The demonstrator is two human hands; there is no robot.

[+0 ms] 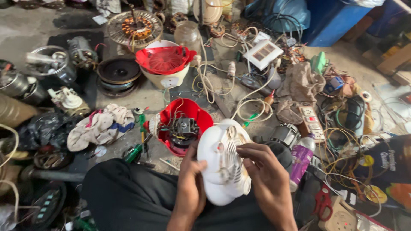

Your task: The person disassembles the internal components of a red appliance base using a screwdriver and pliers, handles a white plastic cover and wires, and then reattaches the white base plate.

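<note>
Both hands hold a white plastic appliance housing (222, 160) with vent slots above my lap. My left hand (190, 184) cups its left side from below. My right hand (263, 171) grips the right side, fingertips pressed on the slotted face. Just beyond it on the floor lies a red round appliance base (201, 115) with an exposed motor and wires (183, 128) inside. A green-handled screwdriver (136, 150) lies to its left.
A cream base with a red basket (165, 62) stands farther back. A crumpled rag (100, 126), a white switch plate (262, 53), tangled cables (342, 141), a purple spray can (301, 160), red scissors (322, 201) and motor parts crowd the concrete floor.
</note>
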